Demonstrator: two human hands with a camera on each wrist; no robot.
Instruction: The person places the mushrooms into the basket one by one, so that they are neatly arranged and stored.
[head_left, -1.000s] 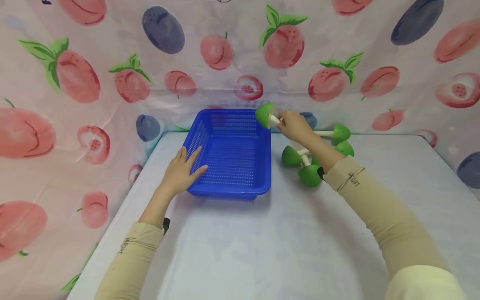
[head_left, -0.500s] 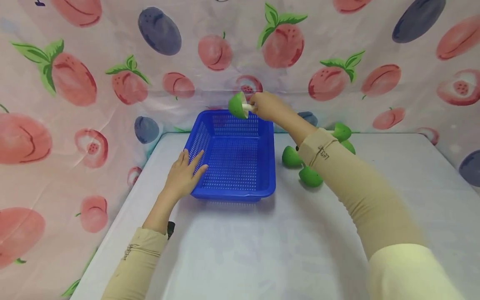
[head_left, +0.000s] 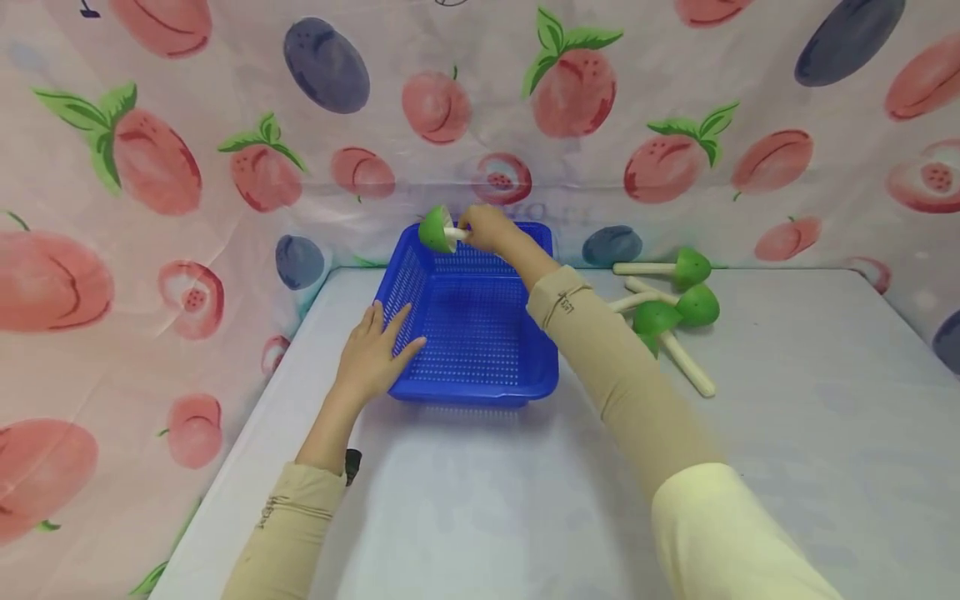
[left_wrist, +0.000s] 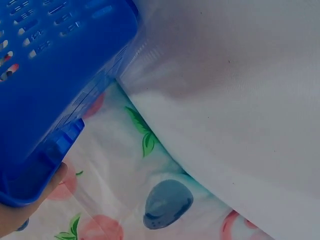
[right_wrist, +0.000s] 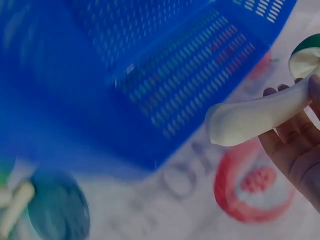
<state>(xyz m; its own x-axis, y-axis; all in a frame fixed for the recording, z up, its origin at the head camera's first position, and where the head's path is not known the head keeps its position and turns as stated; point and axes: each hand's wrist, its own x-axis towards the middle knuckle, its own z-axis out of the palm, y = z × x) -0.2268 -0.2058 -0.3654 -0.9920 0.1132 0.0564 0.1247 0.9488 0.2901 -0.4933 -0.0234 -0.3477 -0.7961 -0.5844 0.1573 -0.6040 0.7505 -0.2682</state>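
My right hand [head_left: 487,230] grips a toy mushroom [head_left: 437,231] by its white stem, above the far side of the blue plastic basket [head_left: 546,350]. The mushroom's green cap points left. In the right wrist view the fingers [right_wrist: 300,127] wrap the pale stem [right_wrist: 255,117], and part of the dark green cap [right_wrist: 306,44] shows at the right edge. My left hand [head_left: 367,354] lies on the basket's left rim with its fingers spread. In the left wrist view one finger [left_wrist: 55,182] runs along the outside of the basket [left_wrist: 55,90].
Right of the basket, several more green-capped mushrooms [head_left: 697,306] lie grouped on the white table [head_left: 487,500], partly behind my right sleeve [head_left: 630,392]. A fruit-print cloth [head_left: 360,83] hangs along the back and left sides.
My right hand has carried the mushroom leftward from the basket's right rim to over its far left part, dipping lower in the last half second. The left hand stays at the rim.
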